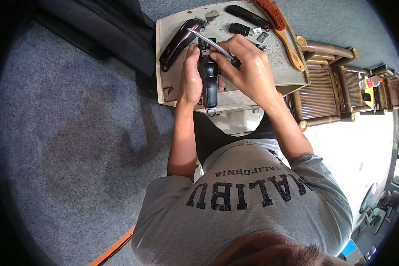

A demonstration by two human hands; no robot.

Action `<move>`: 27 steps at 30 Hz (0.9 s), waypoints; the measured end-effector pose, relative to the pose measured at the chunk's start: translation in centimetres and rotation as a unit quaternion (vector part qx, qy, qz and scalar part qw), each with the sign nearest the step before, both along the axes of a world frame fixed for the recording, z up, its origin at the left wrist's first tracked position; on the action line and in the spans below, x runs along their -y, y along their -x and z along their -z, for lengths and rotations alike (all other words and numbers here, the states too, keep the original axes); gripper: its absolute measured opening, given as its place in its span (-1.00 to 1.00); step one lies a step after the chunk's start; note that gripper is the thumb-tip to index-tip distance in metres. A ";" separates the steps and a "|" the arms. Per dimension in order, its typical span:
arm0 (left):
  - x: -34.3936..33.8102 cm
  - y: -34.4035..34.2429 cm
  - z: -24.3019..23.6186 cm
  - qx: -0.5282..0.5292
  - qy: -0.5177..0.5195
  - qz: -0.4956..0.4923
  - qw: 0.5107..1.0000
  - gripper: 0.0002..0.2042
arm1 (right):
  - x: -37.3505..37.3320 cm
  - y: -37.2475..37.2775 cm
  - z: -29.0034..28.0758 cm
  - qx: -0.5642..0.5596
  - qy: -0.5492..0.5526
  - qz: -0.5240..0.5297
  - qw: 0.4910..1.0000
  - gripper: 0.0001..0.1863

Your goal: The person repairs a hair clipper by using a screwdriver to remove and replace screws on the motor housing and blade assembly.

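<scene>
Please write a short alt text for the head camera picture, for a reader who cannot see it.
Seen from above, a person's left hand holds a black hair clipper body over a small pale table, while the right hand works a screwdriver into its top end. A dark red shell, small parts and a brush lie on the table.

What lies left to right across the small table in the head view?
Dark maroon clipper shell → left hand → black clipper body → right hand with screwdriver → wooden brush.
</scene>
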State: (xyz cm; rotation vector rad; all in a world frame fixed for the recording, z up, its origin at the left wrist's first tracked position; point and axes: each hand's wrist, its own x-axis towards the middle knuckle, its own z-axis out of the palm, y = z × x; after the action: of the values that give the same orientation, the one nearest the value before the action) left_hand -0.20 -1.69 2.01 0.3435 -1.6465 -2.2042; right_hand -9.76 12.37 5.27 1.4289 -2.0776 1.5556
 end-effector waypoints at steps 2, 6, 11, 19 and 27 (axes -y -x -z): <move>0.0 -0.1 0.0 0.007 0.000 -0.002 1.000 -0.62 | 0.0 -0.1 -0.1 0.011 -0.012 0.001 1.000 -0.80; 0.2 -0.1 0.2 0.021 0.010 -0.001 1.000 -0.62 | 0.1 0.1 0.3 0.009 -0.009 -0.005 1.000 -0.80; 0.1 -0.1 0.1 0.023 0.016 -0.004 1.000 -0.62 | 0.1 0.5 0.6 0.005 -0.008 -0.022 1.000 -0.81; 0.4 -0.2 0.6 0.021 0.014 0.007 1.000 -0.62 | 0.0 0.8 0.7 -0.012 -0.002 -0.027 1.000 -0.80; 0.0 -0.6 -0.2 -0.023 0.055 0.028 0.998 -0.64 | 0.2 -0.3 0.9 0.046 0.010 0.022 0.999 -0.81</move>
State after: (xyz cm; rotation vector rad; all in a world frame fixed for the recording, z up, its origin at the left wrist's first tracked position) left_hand 0.40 -1.65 2.21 0.2182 -1.7657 -2.1335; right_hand -9.51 12.21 4.36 1.3195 -2.1232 1.6491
